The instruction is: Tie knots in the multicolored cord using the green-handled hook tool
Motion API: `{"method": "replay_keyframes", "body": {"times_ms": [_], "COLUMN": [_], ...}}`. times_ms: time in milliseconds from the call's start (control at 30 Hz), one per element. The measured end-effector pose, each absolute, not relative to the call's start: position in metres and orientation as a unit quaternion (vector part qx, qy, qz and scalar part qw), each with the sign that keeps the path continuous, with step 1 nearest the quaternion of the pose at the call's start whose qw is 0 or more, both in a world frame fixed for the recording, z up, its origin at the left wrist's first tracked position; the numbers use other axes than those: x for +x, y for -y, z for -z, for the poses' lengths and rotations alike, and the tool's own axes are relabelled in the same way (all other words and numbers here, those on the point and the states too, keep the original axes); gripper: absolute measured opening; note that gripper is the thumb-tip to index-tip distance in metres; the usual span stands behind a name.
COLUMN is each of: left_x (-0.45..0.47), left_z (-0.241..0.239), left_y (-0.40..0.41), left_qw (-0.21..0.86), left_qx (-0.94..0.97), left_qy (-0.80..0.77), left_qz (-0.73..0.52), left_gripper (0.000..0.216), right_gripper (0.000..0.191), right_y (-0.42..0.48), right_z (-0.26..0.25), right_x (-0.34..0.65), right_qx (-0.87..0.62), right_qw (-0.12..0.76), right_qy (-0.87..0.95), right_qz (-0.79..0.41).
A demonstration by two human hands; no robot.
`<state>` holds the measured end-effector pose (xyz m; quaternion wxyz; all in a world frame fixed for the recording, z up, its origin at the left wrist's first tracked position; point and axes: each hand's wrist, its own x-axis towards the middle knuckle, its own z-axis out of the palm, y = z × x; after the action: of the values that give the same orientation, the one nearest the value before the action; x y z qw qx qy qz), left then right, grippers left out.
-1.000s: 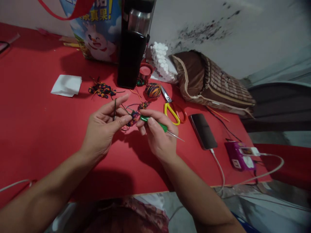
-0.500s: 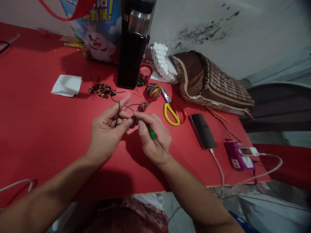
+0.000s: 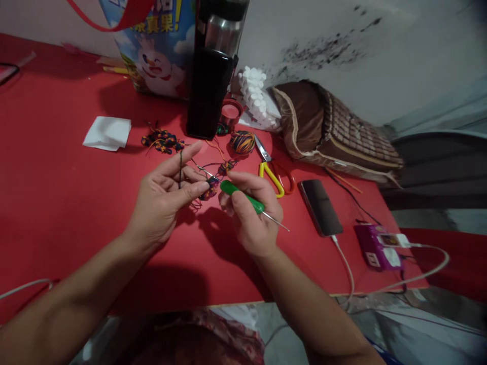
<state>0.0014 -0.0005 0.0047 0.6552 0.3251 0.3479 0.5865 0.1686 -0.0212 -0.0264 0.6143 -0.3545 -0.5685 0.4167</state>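
Observation:
My right hand (image 3: pixel 254 210) is closed round the green handle of a crochet hook (image 3: pixel 242 196). The hook's metal shaft reaches left to a small multicoloured crocheted piece (image 3: pixel 210 189), and a second thin metal end sticks out behind the handle. Between thumb and fingers, my left hand (image 3: pixel 163 195) pinches that piece. Dark yarn (image 3: pixel 180 170) runs over its raised index finger. Just beyond the hands lies a tiny bundle of yarn (image 3: pixel 227 167), with a multicoloured yarn ball (image 3: pixel 242 142) behind it. A clump of crocheted pieces (image 3: pixel 163 141) rests further left.
Scissors (image 3: pixel 271 175) with yellow and red handles lie right of my hands. Beyond them are a phone (image 3: pixel 320 207) on a white cable and a purple power block (image 3: pixel 375 246). At the back stand a black phone (image 3: pixel 208 94), a printed bag (image 3: pixel 162 56) and a brown cushion (image 3: pixel 342 132).
My right hand has moved right and its grip on the hook has opened up, so more of the green handle and the shaft shows. My left hand still pinches the piece.

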Motion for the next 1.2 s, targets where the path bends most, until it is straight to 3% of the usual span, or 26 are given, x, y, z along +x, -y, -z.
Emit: {"method": "replay_keyframes", "body": {"times_ms": [367,667,800,900,1033,1200], "left_x": [-0.001,0.010,0.010,0.006,0.004,0.008], "left_z": [-0.004,-0.004,-0.004,-0.004,-0.006,-0.004], "left_y": [0.002,0.010,0.010,0.006,0.005,0.009], "left_qw": [0.605,0.525,0.566,0.625,0.582,0.581], "left_qx": [0.380,0.443,0.414,0.371,0.412,0.398], "left_qy": [-0.381,-0.395,-0.373,-0.341,-0.374,-0.387], "left_qz": [-0.587,-0.610,-0.608,-0.596,-0.592,-0.595], "left_gripper": [0.055,0.059,0.060,0.057,0.062,0.058], "right_gripper": [0.020,0.018,0.021,0.024,0.020,0.024], "right_y": [0.023,0.023,0.027,0.025,0.021,0.026], "right_z": [0.023,0.018,0.018,0.019,0.015,0.012], "right_x": [0.171,0.168,0.164,0.167,0.171,0.164], "right_qx": [-0.361,-0.405,-0.416,-0.369,-0.334,-0.397], "right_qw": [0.612,0.588,0.587,0.596,0.587,0.567], "right_qy": [0.562,0.621,0.644,0.653,0.663,0.686], "right_qz": [-0.422,-0.323,-0.260,-0.286,-0.322,-0.224]}}
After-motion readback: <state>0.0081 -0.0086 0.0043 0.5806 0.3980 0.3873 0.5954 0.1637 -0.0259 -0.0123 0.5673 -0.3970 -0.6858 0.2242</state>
